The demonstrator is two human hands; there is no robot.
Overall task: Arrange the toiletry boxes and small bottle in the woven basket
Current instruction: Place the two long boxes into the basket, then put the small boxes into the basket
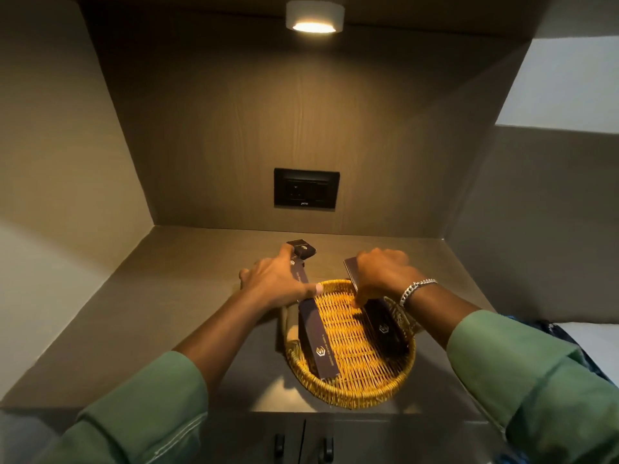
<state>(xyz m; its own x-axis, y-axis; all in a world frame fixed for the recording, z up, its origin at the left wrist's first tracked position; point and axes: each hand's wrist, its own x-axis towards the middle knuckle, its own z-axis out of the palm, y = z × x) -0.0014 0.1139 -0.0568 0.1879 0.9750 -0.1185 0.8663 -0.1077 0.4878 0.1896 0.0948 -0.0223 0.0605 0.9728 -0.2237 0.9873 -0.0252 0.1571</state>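
Observation:
A round yellow woven basket (351,390) sits near the counter's front edge. A long dark box (318,343) with a gold logo leans along the basket's left side. A second dark box (385,333) lies at the basket's right side. My left hand (274,283) grips another long dark box (299,274) over the basket's far left rim. My right hand (378,276) holds a flat dark box (351,271) on edge above the far right rim. A small square dark box (303,251) lies on the counter behind my left hand. No small bottle is identifiable.
The grey counter (187,313) lies in a wood-panelled niche with a black wall socket (306,192) at the back and a round lamp (315,15) overhead. Cabinet doors with dark handles (303,447) are below the front edge. A cylindrical object (290,324) lies left of the basket.

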